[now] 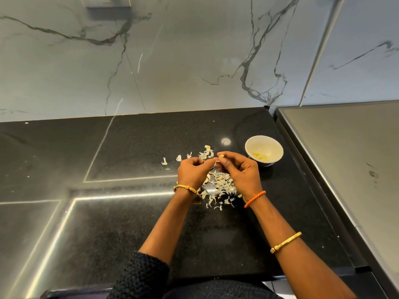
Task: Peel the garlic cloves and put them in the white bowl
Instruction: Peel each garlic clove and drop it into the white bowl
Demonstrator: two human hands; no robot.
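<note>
Right hand (239, 169) pinches a clove (221, 157) at frame centre; left hand (192, 171) pinches its skin. The bowl (263, 150) lies just right of the clove, nearer the right hand.

We see both hands raised just above a black tabletop (129, 223), fingertips meeting over a heap of papery garlic skins (220, 186). The right hand (239, 171) pinches a pale garlic clove (221, 157) between thumb and fingers; the left hand (191, 171) curls its fingers beside it, seemingly pinching a bit of skin. A white bowl (263, 152), just right of the hands, holds a few peeled cloves (260, 156). More skins lie scattered behind the hands.
</note>
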